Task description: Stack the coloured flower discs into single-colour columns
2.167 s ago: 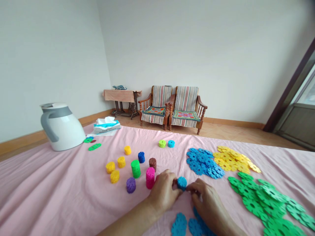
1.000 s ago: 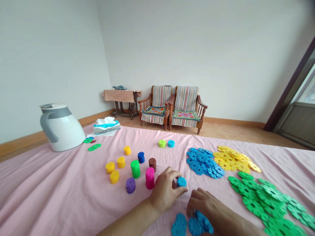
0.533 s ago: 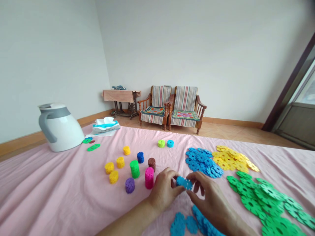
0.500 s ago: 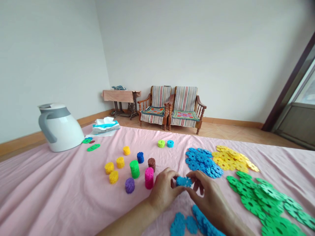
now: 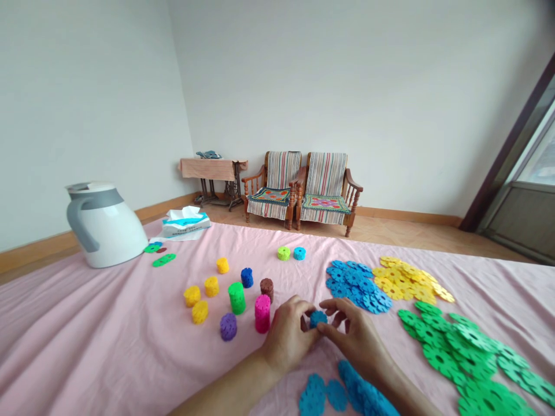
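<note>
Between my two hands is a small stack of blue notched discs (image 5: 318, 319), held just above the cloth. My left hand (image 5: 289, 328) grips it from the left with thumb and fingers. On the other side my right hand (image 5: 354, 330) has its thumb and fingertips against the stack's right edge. Just left of my left hand stand a tall pink disc stack (image 5: 262, 315) and a brown disc stack (image 5: 267, 289). Loose blue discs (image 5: 313, 395) lie below my hands, partly covered by my right forearm.
Green (image 5: 237, 298), purple (image 5: 228, 327), dark blue (image 5: 247, 278) and several yellow stacks (image 5: 200, 312) stand left. Piles of blue (image 5: 358, 286), yellow (image 5: 405, 279) and green discs (image 5: 463, 346) spread right. A white jug (image 5: 113, 231) and tissue pack (image 5: 185, 222) sit far left.
The blue disc at my right fingers has moved left onto the blue discs in my left hand; two side-by-side parts now look like one stack. My right hand shifted slightly left.
</note>
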The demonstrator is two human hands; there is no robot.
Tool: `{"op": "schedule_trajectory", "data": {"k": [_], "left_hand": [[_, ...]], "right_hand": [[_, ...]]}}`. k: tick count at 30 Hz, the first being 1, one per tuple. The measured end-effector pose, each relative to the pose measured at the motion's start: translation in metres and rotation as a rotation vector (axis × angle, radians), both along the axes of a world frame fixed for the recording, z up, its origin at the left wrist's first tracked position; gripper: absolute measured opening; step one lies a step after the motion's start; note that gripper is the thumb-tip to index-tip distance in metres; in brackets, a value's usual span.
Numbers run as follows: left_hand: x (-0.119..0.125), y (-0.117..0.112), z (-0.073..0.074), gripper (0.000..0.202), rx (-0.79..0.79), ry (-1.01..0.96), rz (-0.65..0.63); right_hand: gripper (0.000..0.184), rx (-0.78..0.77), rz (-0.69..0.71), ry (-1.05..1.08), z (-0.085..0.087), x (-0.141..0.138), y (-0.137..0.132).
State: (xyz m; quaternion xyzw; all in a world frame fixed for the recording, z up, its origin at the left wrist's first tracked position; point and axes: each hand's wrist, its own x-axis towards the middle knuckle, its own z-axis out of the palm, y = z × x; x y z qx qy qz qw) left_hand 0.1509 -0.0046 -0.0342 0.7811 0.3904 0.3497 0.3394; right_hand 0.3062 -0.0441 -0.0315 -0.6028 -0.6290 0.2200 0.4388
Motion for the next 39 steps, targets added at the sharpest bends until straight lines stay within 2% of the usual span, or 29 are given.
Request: {"op": "schedule_trajectory", "data": {"k": [4,7,11,14,17,22,24,26,29,31,35,39], "left_hand": [[0.0,0.001,-0.001,0.02,-0.009,0.004,0.009],[0.001,0.0,-0.002,0.031,-0.012,0.002,0.028],[0.002,-0.001,-0.002,0.039,0.018,-0.006,0.051],[0.001,-0.002,-0.001,0.032,0.025,-0.011,0.032],[0.001,-0.001,0.0,0.024,0.027,-0.008,0.007],[0.001,-0.001,0.001,0.023,0.038,-0.002,0.006],[0.001,-0.001,0.001,0.024,0.03,-0.001,0.004],[0.001,-0.001,0.0,0.023,0.019,-0.005,-0.004],[0.001,-0.001,-0.001,0.022,0.013,-0.018,-0.011],[0.002,-0.001,-0.001,0.021,0.019,-0.027,-0.01],[0.002,0.0,0.0,0.017,0.035,-0.025,-0.014],[0.001,-0.001,0.0,0.018,0.026,-0.016,-0.01]], "right_hand": [[0.019,-0.068,0.015,-0.083,0.023,0.013,-0.01],[0.01,-0.226,0.162,-0.277,0.037,0.025,-0.026],[0.026,-0.366,0.263,-0.439,0.045,0.029,-0.045],[0.031,-0.46,0.263,-0.519,0.048,0.021,-0.051],[0.032,-0.49,0.253,-0.522,0.05,0.016,-0.051],[0.017,-0.418,0.272,-0.346,0.042,0.024,-0.042],[0.008,-0.372,0.27,-0.188,0.037,0.025,-0.034],[0.004,-0.291,0.201,0.005,0.032,0.021,-0.025],[0.012,-0.197,0.108,0.251,0.024,0.012,-0.013],[0.015,-0.179,0.08,0.343,0.018,0.006,-0.007],[0.021,-0.152,0.05,0.41,0.007,0.0,0.0],[0.024,-0.125,0.033,0.415,0.004,0.0,0.001]]}}
